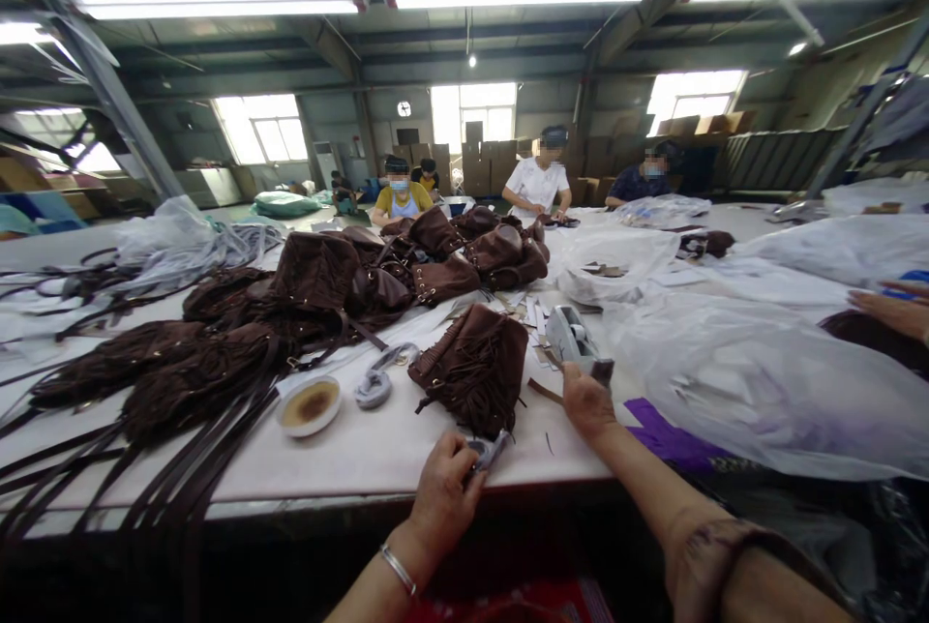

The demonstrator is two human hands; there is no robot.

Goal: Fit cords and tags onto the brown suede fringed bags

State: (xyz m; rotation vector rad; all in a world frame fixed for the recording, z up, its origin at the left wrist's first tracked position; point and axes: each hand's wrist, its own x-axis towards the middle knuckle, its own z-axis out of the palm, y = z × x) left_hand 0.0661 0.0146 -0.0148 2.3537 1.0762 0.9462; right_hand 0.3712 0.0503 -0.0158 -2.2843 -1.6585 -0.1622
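Pinching a grey bundle [494, 452], left hand [444, 480] curled; right hand [589, 402] at the dispenser [570, 335], can't tell its grip
1 coil [373, 390] looks wrapped already, loads of straps [243, 405] still loose

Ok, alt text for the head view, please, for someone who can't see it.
A person's left hand holds a small greyish wrapped item at a white table's near edge; the right hand is at a grey tape dispenser. A fringed brown bag sits just beyond; farther back are piled brown bags and co-workers.
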